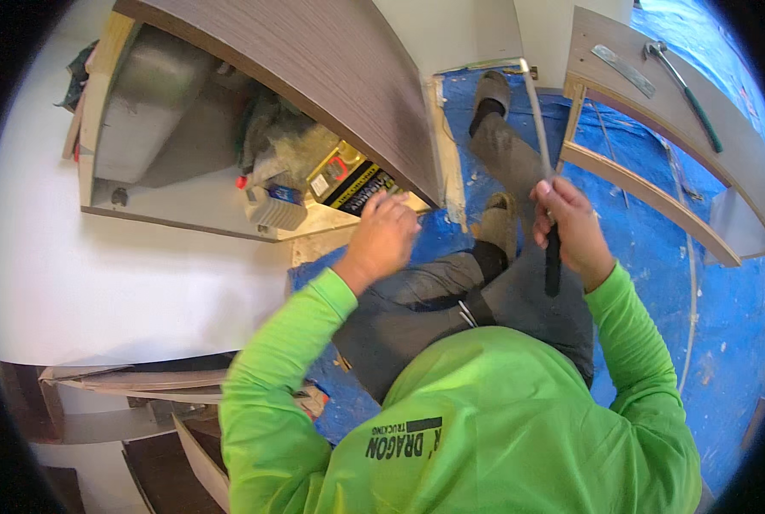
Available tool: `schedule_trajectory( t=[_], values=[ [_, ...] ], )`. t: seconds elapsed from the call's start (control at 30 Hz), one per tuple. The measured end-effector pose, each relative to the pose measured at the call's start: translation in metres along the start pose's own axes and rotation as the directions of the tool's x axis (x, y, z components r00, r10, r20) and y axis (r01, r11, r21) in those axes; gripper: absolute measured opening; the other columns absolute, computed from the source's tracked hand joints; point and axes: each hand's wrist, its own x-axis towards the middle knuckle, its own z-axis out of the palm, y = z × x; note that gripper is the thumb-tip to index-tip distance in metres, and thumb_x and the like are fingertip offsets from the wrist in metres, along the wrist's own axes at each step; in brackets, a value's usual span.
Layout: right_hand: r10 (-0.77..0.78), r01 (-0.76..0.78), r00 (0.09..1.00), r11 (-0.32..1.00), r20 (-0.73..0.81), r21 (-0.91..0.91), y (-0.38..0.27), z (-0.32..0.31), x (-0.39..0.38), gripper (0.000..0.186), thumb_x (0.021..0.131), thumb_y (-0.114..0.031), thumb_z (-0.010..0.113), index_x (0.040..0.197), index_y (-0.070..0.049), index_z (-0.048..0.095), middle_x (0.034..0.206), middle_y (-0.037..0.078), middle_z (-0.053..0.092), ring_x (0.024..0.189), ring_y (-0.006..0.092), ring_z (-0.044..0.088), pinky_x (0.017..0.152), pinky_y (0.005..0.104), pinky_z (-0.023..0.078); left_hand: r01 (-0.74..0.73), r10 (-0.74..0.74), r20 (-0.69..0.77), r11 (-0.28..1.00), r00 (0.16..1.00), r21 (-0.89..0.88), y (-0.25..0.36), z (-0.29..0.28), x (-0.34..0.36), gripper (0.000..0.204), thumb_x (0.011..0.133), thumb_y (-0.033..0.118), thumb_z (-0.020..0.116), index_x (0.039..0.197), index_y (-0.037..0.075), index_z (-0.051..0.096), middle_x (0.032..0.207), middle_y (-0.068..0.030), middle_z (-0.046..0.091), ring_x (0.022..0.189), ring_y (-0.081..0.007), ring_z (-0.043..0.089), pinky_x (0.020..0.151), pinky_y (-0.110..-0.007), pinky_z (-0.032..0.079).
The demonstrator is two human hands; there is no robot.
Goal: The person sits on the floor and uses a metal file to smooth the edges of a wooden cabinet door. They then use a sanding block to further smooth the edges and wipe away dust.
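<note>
The right hand (571,224) is gripping a long metal bar (538,120), its fingers closing around the black handle (553,267) and the thumb pressing along the upper part. The bar's pale shaft is rising from the top of the fist toward the upper edge of the blue sheet (648,236), while the butt of the handle is sticking out below the hand, above the person's thigh. Near the sheet's upper edge the bar's far end is lying against a pale panel (459,30) in this view; whether it is touching, I cannot tell.

The left hand (381,240) is hanging well apart from the bar, just beside the lower right corner of an open cabinet (172,218). Its fingers are bending loosely and its palm is facing away, so I cannot tell whether it is holding or touching anything.

Just beyond those fingers, a yellow and black container (348,178) is sitting inside the cabinet, and a whitish jug (273,210) is leaning near the cabinet's lower edge.

To the right of the bar, a wooden frame (588,51) is carrying a flat metal plate (622,71) near its upper left corner and a green-handled hammer (687,96) closer to its right edge.
</note>
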Motion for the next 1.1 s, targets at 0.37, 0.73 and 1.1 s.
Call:
schedule_trajectory(
  t=[0.37, 0.73, 1.1],
  values=[
    [-0.263, 0.25, 0.955, 0.963, 0.141, 0.099, 0.024, 0.162, 0.041, 0.026, 0.106, -0.031, 0.052, 0.101, -0.007, 0.06, 0.078, -0.001, 0.051, 0.064, 0.0067, 0.046, 0.057, 0.024, 0.04, 0.104, -0.512, -0.051, 0.27, 0.858, -0.957, 0.078, -0.034, -0.005, 0.072, 0.105, 0.035, 0.055, 0.156, -0.001, 0.02, 0.123, -0.0149, 0.063, 0.12, -0.023, 0.057, 0.106, -0.034, 0.042],
    [-0.336, 0.334, 0.895, 0.941, 0.294, 0.058, -0.007, 0.207, 0.04, 0.043, 0.107, -0.028, 0.048, 0.145, -0.006, 0.046, 0.082, 0.006, 0.054, 0.069, 0.0136, 0.051, 0.069, 0.0301, 0.05, 0.107, -0.641, -0.044, 0.194, 0.766, -0.975, 0.061, -0.07, -0.024, 0.066, 0.109, 0.035, 0.042, 0.16, 0.003, 0.014, 0.092, -0.0076, 0.061, 0.061, -0.0104, 0.054, 0.055, -0.023, 0.045],
    [-0.437, 0.466, 0.801, 0.884, 0.409, 0.031, -0.016, 0.223, 0.043, 0.076, 0.1, -0.001, 0.053, 0.163, -0.014, 0.012, 0.102, 0.004, 0.056, 0.087, 0.0107, 0.051, 0.081, 0.0243, 0.046, 0.078, -0.703, -0.01, 0.094, 0.711, -0.993, 0.04, -0.088, -0.041, 0.072, 0.104, 0.041, 0.055, 0.16, 0.012, 0.021, 0.075, -0.0052, 0.056, 0.052, -0.0103, 0.051, 0.045, -0.023, 0.046]
  ],
)
